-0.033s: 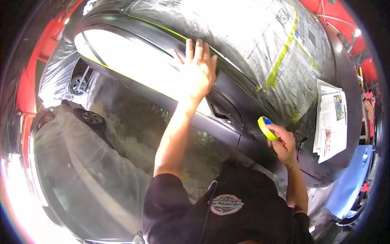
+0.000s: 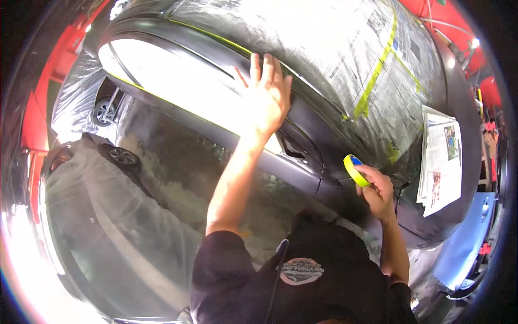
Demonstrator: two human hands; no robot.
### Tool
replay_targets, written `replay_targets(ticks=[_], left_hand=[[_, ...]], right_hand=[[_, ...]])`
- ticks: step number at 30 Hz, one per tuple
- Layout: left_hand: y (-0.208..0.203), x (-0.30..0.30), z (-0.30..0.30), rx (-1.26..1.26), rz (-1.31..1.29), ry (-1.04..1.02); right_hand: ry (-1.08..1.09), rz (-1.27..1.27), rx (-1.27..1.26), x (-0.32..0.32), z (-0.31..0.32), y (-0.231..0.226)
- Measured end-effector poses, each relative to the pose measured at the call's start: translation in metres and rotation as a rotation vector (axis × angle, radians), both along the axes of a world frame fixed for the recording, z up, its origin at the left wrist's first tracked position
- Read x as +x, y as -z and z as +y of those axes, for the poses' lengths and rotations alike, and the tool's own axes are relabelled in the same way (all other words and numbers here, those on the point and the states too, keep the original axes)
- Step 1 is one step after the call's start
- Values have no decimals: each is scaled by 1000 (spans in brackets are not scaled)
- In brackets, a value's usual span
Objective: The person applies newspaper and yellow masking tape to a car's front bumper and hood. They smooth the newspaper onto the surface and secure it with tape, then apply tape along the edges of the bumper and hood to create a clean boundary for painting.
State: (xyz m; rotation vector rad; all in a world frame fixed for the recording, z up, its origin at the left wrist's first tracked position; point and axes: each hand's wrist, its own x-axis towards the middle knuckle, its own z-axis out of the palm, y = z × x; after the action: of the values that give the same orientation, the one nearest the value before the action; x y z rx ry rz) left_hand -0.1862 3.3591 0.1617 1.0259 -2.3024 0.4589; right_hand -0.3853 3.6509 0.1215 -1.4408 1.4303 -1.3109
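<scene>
Left hand (image 2: 268, 102) lies open, fingers extended, over the car's dark roof edge (image 2: 216, 52), gripping nothing; the right hand (image 2: 377, 190) pinches a yellow tape roll (image 2: 354, 173) near a dark body panel (image 2: 333, 167). That roll looks light and firm, best taken by its rim. Tilted, its blue core side faces the person's right; being round, it has no clear long axis.
</scene>
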Motion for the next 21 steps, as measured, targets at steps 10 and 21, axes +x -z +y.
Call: replay_targets(ticks=[10, 21], left_hand=[[22, 0, 58, 185, 98, 276], [43, -14, 206, 1602, 1267, 490]], right_hand=[[20, -60, -6, 0, 1, -15], [-181, -222, -159, -23, 24, -4]])
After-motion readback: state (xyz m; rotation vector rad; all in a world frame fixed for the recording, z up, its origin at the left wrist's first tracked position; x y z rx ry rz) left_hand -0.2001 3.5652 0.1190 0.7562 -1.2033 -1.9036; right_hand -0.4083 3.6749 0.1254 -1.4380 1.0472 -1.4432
